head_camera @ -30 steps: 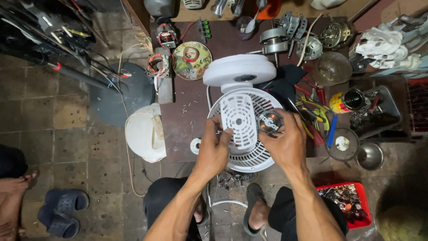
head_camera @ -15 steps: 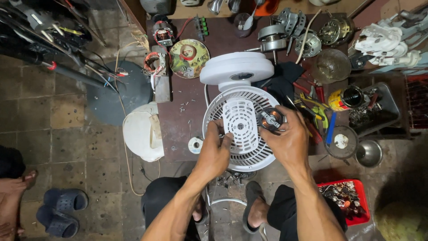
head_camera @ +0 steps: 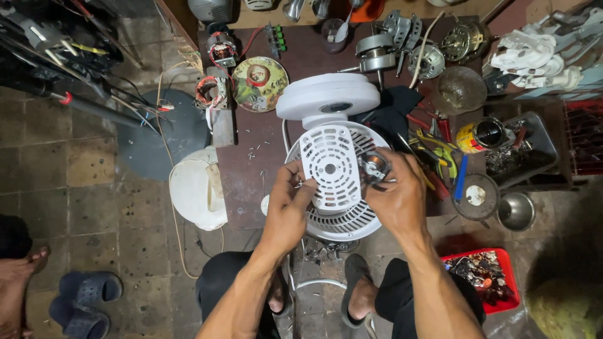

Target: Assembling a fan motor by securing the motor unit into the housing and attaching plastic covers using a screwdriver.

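A white desk fan lies on its back on the low work board, its round base (head_camera: 326, 97) toward the far side and its rear grille (head_camera: 342, 223) toward me. A white vented motor cover (head_camera: 330, 166) sits on the grille's middle. My left hand (head_camera: 289, 210) pinches the cover's near left edge. My right hand (head_camera: 396, 194) grips a small metal fan motor (head_camera: 374, 166) just right of the cover, over the grille.
Pliers and screwdrivers (head_camera: 436, 154) lie right of the fan. Loose motors (head_camera: 386, 44) and a round tin lid (head_camera: 259, 83) are behind it. A white plastic shell (head_camera: 198, 188) lies left. A red tray of parts (head_camera: 483, 276) is near my right knee. Blue sandals (head_camera: 81, 298) are on the tiled floor.
The motor cover now stands out larger and more upright over the grille. Both hands have shifted slightly along its edges; the right hand still holds the motor.
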